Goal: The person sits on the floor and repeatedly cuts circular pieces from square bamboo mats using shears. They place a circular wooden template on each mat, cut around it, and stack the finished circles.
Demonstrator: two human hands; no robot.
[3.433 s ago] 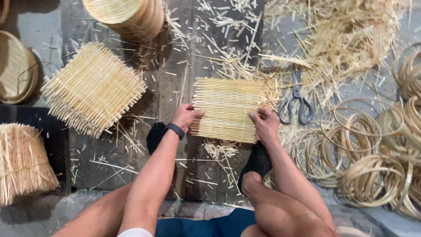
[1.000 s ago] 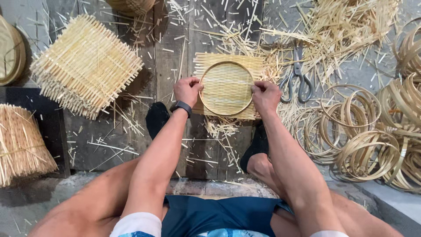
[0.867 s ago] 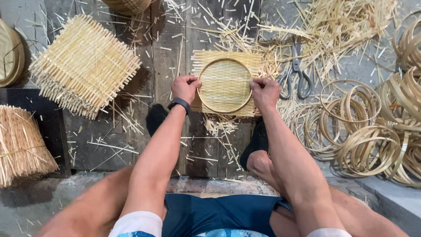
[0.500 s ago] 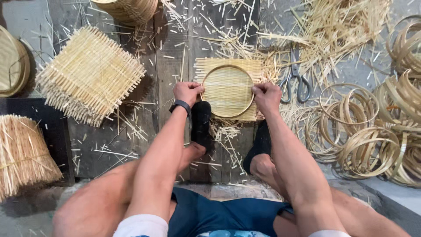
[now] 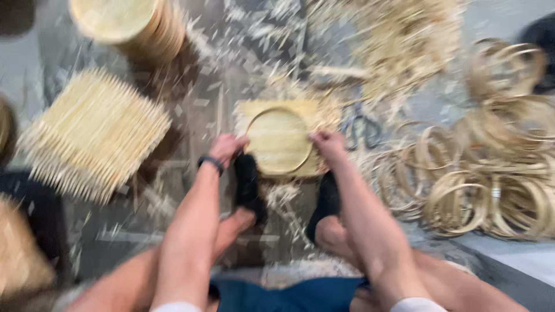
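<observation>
Head view, blurred by motion: left hand (image 5: 228,148) and right hand (image 5: 328,144) pressed to opposite sides of a round bamboo hoop (image 5: 279,140), fingers curled onto its rim, hoop lying flat on a square woven mat (image 5: 312,111) on the plank floor (image 5: 199,104). Both feet in black socks (image 5: 248,188) planted just below the mat, hemming in its near edge. Black wristband (image 5: 211,163) on the left wrist.

Left of the hands, well apart: a stack of square woven mats (image 5: 92,130) with bristling ends. Beyond it, at the top edge: a tall stack of round finished trays (image 5: 130,23). Just right of the mat: scissors (image 5: 361,124), half lost among loose bamboo offcuts (image 5: 393,52) heaped toward the top right. Farther right: a sprawling heap of bamboo rings (image 5: 497,173), crowding up near the right forearm. Bundle of thin sticks (image 5: 20,260) at the lower left corner.

Open floor only in the strip between the mat stack and the left arm, littered with splinters; right side closed off by rings, far side by offcuts.
</observation>
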